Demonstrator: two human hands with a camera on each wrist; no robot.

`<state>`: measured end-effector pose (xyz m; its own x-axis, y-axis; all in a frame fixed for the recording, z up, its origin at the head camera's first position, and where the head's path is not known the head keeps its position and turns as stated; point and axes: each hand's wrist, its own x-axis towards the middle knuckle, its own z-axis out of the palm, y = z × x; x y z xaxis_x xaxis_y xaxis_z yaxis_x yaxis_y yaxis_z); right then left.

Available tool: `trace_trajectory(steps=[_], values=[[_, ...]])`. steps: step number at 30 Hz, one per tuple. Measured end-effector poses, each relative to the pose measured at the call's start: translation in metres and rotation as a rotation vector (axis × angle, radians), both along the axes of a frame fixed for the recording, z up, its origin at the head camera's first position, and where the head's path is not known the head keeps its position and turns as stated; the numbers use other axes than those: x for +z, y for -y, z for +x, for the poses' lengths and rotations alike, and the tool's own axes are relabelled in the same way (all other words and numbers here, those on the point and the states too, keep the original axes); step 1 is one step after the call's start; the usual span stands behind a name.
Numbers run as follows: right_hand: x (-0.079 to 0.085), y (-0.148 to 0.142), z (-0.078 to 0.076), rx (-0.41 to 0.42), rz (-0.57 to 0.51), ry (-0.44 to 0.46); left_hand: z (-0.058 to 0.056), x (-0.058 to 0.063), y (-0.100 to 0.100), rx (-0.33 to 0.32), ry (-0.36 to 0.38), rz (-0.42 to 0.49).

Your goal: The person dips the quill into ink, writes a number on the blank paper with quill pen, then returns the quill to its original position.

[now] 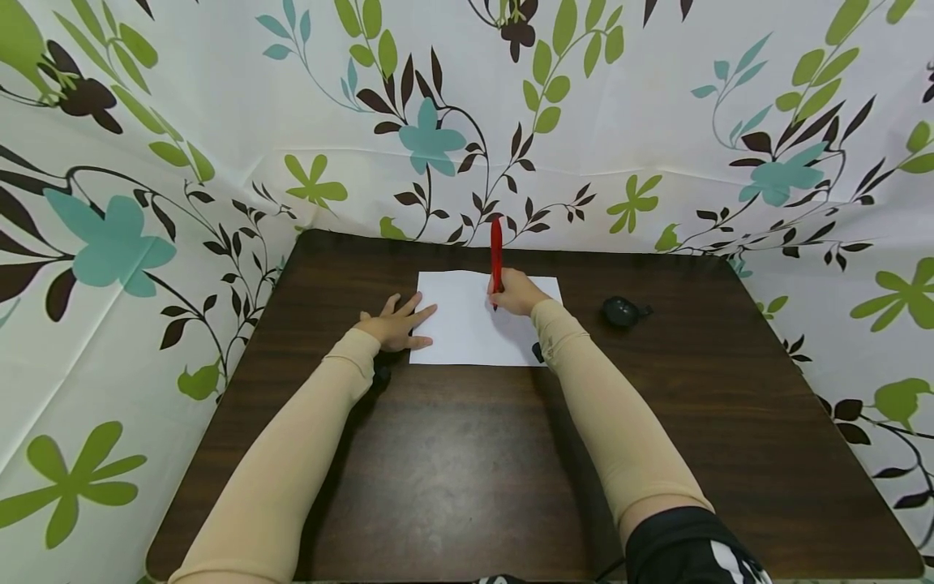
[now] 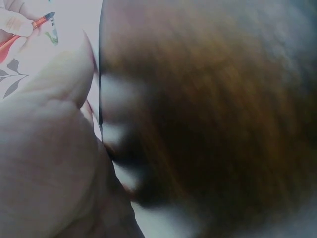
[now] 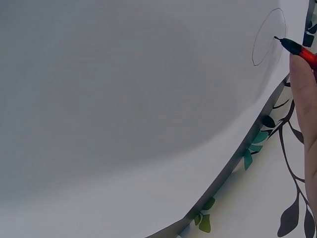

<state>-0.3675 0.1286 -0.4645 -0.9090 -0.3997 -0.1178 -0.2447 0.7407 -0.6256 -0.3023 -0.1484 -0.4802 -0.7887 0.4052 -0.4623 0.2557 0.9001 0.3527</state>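
Note:
On the dark wooden table [image 1: 452,454] lies a white sheet of paper [image 1: 463,337]. My right hand [image 1: 520,294] grips a red pen [image 1: 496,243] upright over the upper right part of the sheet. In the right wrist view the pen's dark tip [image 3: 290,45] touches the paper at the end of a thin drawn line [image 3: 254,45], a narrow loop with a gap on its lower right side. My left hand [image 1: 394,326] rests with spread fingers across the sheet's left edge. Its palm and thumb fill the left side of the left wrist view.
A small black round object [image 1: 620,311] with a short tab lies on the table to the right of the paper. Behind and beside the table hangs a white cloth [image 1: 241,97] printed with leaves and flowers. Small black devices sit at both wrists.

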Motion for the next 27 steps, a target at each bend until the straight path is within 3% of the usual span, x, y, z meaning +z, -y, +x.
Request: trace_trajectory(steps=[27], values=[[-0.0019, 0.0055, 0.0006, 0.006, -0.007, -0.007, -0.0049, -0.0064, 0.0014, -0.007, 0.005, -0.018]])
